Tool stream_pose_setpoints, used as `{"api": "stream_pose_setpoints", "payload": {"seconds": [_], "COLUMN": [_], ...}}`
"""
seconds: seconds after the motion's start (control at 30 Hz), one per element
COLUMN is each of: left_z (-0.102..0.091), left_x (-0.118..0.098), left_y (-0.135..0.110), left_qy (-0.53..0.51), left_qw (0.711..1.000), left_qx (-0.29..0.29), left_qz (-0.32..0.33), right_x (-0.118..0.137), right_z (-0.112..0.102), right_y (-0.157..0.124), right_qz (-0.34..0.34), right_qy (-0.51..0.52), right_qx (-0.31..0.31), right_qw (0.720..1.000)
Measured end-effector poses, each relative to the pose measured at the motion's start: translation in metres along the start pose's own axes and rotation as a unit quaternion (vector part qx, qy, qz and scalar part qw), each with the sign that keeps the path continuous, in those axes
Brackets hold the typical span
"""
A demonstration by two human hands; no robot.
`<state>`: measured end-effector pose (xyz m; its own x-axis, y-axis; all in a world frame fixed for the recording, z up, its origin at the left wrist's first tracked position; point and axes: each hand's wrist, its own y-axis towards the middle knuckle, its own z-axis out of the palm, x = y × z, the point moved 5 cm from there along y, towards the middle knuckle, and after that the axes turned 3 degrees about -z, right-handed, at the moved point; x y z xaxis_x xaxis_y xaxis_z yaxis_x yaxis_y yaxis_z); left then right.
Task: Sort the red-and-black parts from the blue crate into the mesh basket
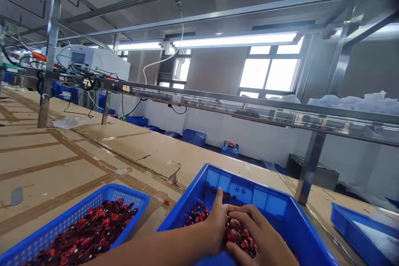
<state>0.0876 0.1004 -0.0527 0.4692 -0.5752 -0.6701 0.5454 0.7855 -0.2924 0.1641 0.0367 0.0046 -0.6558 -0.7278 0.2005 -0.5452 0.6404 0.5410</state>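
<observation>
Both hands are inside a large blue plastic bin [282,199], close together. My left hand [218,218] reaches in from the lower left with its thumb up and its palm turned to the right. Facing it, my right hand [260,235] has curled fingers. Between the two palms lies a cupped heap of small glossy red and black parts [246,241], too small to name. More of these parts [199,212] lie in the bin behind my left wrist. A lower blue perforated basket [141,203] to the left holds many similar red and black pieces [90,230].
Taped cardboard covers the long bench [102,133]. One loose red piece [166,201] lies between basket and bin. A metal post [311,166] rises behind the bin, under a metal shelf [218,102]. Another blue tray [368,228] with whitish plastic is at right.
</observation>
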Motion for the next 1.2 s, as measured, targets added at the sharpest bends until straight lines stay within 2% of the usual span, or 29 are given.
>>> {"api": "stream_pose_setpoints", "payload": {"seconds": [0.07,0.13,0.3,0.47,0.53,0.57,0.67,0.7,0.73,0.9,1.2], "left_z": [-0.007,-0.008,-0.004,-0.001,-0.002,-0.002,-0.004,-0.005,-0.007,-0.015,-0.021], "left_x": [-0.004,-0.012,-0.021,-0.017,-0.015,-0.014,-0.011,-0.011,-0.01,-0.014,-0.021], "left_y": [-0.01,-0.018,-0.019,-0.016,-0.016,-0.016,-0.012,-0.011,-0.01,-0.006,-0.007], "left_qy": [0.009,0.006,0.02,0.018,0.039,0.054,0.098,0.108,0.119,0.165,0.189], "left_qw": [0.997,0.996,0.996,0.999,0.998,0.997,0.994,0.993,0.992,0.984,0.977], "left_qx": [-0.071,-0.091,-0.081,-0.047,-0.048,-0.045,-0.037,-0.04,-0.045,-0.073,-0.1], "left_qz": [-0.018,-0.012,0.008,0.008,0.002,0.0,-0.015,-0.018,-0.019,0.014,0.027], "right_x": [0.004,0.007,0.007,0.006,-0.002,-0.008,-0.019,-0.02,-0.02,-0.011,-0.013], "right_z": [0.001,0.003,0.007,0.011,0.013,0.016,0.024,0.025,0.025,0.02,0.027], "right_y": [0.002,0.002,0.006,0.013,0.013,0.012,0.011,0.011,0.011,0.009,0.006], "right_qz": [0.016,0.024,0.04,0.073,0.142,0.187,0.275,0.282,0.284,0.273,0.299], "right_qy": [0.008,0.017,0.07,0.194,0.313,0.397,0.615,0.65,0.671,0.729,0.732], "right_qx": [0.026,0.033,-0.03,-0.07,-0.093,-0.106,-0.125,-0.125,-0.123,-0.099,-0.085], "right_qw": [0.999,0.999,0.996,0.976,0.935,0.892,0.729,0.695,0.673,0.62,0.606]}}
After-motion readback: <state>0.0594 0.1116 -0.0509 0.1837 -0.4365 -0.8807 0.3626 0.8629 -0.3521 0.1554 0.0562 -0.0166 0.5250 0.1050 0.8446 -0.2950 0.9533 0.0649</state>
